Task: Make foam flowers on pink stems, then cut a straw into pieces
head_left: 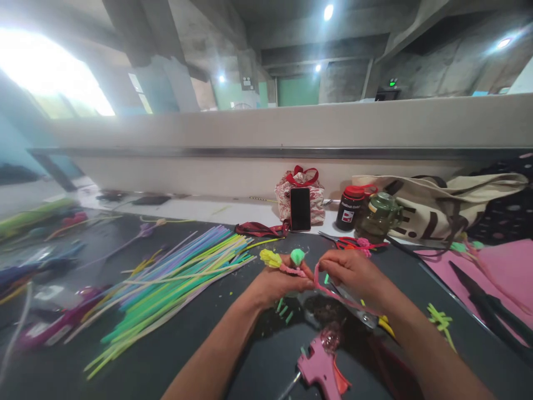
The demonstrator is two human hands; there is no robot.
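My left hand [278,284] is closed on a pink pipe-cleaner stem that carries a yellow fuzzy bloom [270,258] and a green fuzzy ball [297,256]. Just to the right, the fingers of my right hand [350,272] pinch a pink pipe cleaner [333,294], which loops up between the hands and trails down below my right palm. Pliers with yellow handles [386,326] lie under my right hand. A pink glue gun [320,366] rests on the dark table below both hands. Small green cut pieces [285,312] are scattered beneath my left hand.
Many colored pipe cleaners [179,289] spread over the table [233,339] on the left. Behind stand a phone [300,209], a patterned bag [283,194], a black bottle [348,210] and a green jug [380,214]. Large black scissors [487,300] lie on pink sheets [506,261] at the right.
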